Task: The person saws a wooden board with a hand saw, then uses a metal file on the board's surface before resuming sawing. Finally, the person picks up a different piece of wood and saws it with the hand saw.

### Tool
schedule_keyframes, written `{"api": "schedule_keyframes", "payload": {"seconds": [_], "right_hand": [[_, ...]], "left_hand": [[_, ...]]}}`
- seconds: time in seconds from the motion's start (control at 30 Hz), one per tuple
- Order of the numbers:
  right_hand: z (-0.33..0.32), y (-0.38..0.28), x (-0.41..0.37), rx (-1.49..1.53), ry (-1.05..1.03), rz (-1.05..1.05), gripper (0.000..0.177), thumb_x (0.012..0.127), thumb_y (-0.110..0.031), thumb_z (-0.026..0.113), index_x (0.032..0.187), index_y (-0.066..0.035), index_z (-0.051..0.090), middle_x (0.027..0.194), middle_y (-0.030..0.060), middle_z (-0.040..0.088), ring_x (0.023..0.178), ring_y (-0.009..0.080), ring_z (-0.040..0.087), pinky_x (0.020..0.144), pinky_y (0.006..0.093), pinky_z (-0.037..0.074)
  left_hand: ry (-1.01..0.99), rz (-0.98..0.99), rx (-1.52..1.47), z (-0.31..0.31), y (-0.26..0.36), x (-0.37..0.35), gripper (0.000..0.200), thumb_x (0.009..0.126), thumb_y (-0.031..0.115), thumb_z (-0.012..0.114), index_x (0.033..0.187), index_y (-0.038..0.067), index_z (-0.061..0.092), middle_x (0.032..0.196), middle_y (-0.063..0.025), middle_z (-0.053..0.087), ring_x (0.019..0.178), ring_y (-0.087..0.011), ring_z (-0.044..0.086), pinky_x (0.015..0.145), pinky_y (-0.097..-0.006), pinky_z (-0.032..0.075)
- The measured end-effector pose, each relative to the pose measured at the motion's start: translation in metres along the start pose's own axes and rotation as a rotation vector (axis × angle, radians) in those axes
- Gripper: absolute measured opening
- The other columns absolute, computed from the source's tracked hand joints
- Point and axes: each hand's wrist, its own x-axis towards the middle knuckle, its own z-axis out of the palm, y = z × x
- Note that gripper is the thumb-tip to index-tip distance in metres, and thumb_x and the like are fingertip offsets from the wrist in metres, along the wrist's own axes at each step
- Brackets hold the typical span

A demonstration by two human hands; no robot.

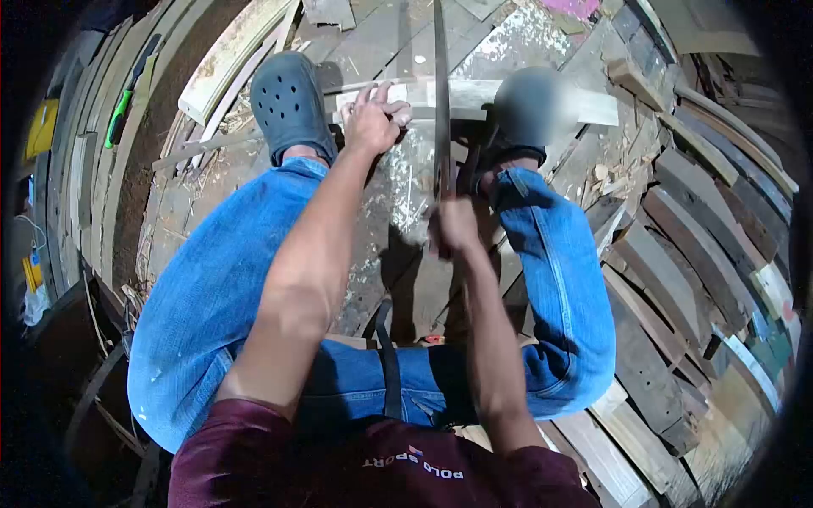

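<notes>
A long saw-like blade (441,102) points forward, away from me, across a pale wooden strip (474,93). My right hand (456,227) is wrapped round its handle at the near end. To the left of the blade, my left hand (373,118) presses on the strip with its fingers spread. The strip lies crosswise between my two feet, and a dark clog (290,102) rests over its left part. The other foot, partly blurred, is over the strip right of the blade. The blade's teeth are too small to make out.
Stacked timber offcuts (694,229) fill the right side. Long boards (93,169) line the left, with a green-handled tool (120,117) on them. Wood shavings (618,173) are scattered on the worn floor. A small red object (434,339) lies near my lap.
</notes>
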Motion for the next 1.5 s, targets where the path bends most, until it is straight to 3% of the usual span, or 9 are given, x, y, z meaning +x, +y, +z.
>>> {"api": "schedule_keyframes", "payload": {"seconds": [0.2, 0.43, 0.5, 0.57, 0.63, 0.77, 0.93, 1.0, 1.5], "right_hand": [[0.020, 0.079, -0.028, -0.075, 0.025, -0.311, 0.026, 0.077, -0.019, 0.055, 0.066, 0.002, 0.067, 0.058, 0.0118, 0.061, 0.058, 0.0206, 0.063, 0.053, 0.0348, 0.046], [-0.007, -0.009, 0.022, -0.057, 0.018, 0.021, 0.035, 0.078, -0.022, 0.047, 0.060, 0.004, 0.061, 0.050, 0.0114, 0.055, 0.042, 0.0221, 0.054, 0.045, 0.0411, 0.041], [-0.003, 0.047, -0.003, -0.170, -0.008, -0.036, 0.031, 0.080, -0.022, 0.050, 0.073, 0.001, 0.069, 0.053, 0.0110, 0.058, 0.050, 0.0251, 0.059, 0.055, 0.0369, 0.048], [0.005, 0.106, -0.028, -0.245, 0.090, -0.195, 0.033, 0.089, -0.018, 0.050, 0.065, 0.001, 0.063, 0.055, 0.0091, 0.057, 0.046, 0.0144, 0.056, 0.041, 0.0321, 0.042], [0.010, 0.052, -0.025, 0.111, 0.015, 0.041, 0.029, 0.082, -0.018, 0.051, 0.078, 0.005, 0.068, 0.055, 0.0094, 0.059, 0.049, 0.0222, 0.059, 0.051, 0.0347, 0.047], [-0.011, -0.030, 0.002, -0.136, -0.062, 0.128, 0.039, 0.084, -0.025, 0.048, 0.066, 0.007, 0.063, 0.051, 0.0094, 0.055, 0.047, 0.0206, 0.056, 0.047, 0.0384, 0.041], [0.021, 0.084, -0.021, -0.324, 0.063, -0.512, 0.017, 0.076, -0.014, 0.059, 0.074, 0.001, 0.069, 0.071, 0.0194, 0.065, 0.068, 0.0303, 0.066, 0.063, 0.0384, 0.050], [0.007, 0.037, 0.004, -0.085, 0.064, 0.020, 0.029, 0.079, -0.020, 0.054, 0.073, 0.005, 0.068, 0.056, 0.0154, 0.061, 0.053, 0.0259, 0.062, 0.054, 0.0383, 0.046], [0.002, 0.037, 0.000, -0.090, 0.097, -0.088, 0.032, 0.079, -0.020, 0.054, 0.061, 0.005, 0.061, 0.051, 0.0075, 0.054, 0.042, 0.0202, 0.050, 0.044, 0.0354, 0.037]], "left_hand": [[-0.013, -0.033, -0.014, -0.003, 0.005, 0.001, 0.027, 0.078, 0.038, 0.069, 0.106, 0.034, 0.072, 0.144, 0.0044, 0.042, 0.137, -0.0228, 0.030, 0.110, -0.0526, 0.021], [0.040, -0.017, -0.010, 0.000, 0.002, -0.001, 0.027, 0.079, 0.038, 0.069, 0.105, 0.032, 0.072, 0.144, 0.0047, 0.043, 0.135, -0.0241, 0.033, 0.108, -0.0524, 0.024], [-0.005, -0.040, -0.006, -0.003, 0.004, 0.002, 0.027, 0.078, 0.038, 0.070, 0.105, 0.033, 0.072, 0.145, 0.0049, 0.043, 0.136, -0.0236, 0.033, 0.108, -0.0519, 0.024], [0.003, -0.039, -0.008, -0.004, 0.006, 0.000, 0.028, 0.078, 0.039, 0.070, 0.106, 0.035, 0.072, 0.145, 0.0037, 0.043, 0.137, -0.0237, 0.031, 0.110, -0.0511, 0.022], [-0.013, -0.058, 0.005, -0.005, 0.007, 0.001, 0.029, 0.078, 0.039, 0.070, 0.107, 0.034, 0.071, 0.145, 0.0032, 0.043, 0.137, -0.0233, 0.031, 0.110, -0.0515, 0.021], [0.062, -0.010, -0.022, 0.010, -0.006, 0.004, 0.028, 0.079, 0.037, 0.069, 0.107, 0.034, 0.071, 0.146, 0.0031, 0.041, 0.134, -0.0288, 0.035, 0.108, -0.0589, 0.024], [-0.006, -0.044, 0.015, -0.005, 0.006, 0.000, 0.028, 0.079, 0.036, 0.067, 0.107, 0.034, 0.071, 0.144, 0.0042, 0.042, 0.134, -0.0265, 0.033, 0.110, -0.0510, 0.025], [0.010, 0.002, 0.029, -0.004, 0.006, 0.007, 0.028, 0.080, 0.037, 0.067, 0.107, 0.034, 0.071, 0.145, 0.0041, 0.041, 0.134, -0.0272, 0.033, 0.110, -0.0508, 0.025], [0.085, 0.071, -0.091, 0.018, -0.015, 0.008, 0.026, 0.079, 0.037, 0.069, 0.105, 0.035, 0.071, 0.143, 0.0057, 0.044, 0.135, -0.0236, 0.033, 0.109, -0.0580, 0.024]]}}
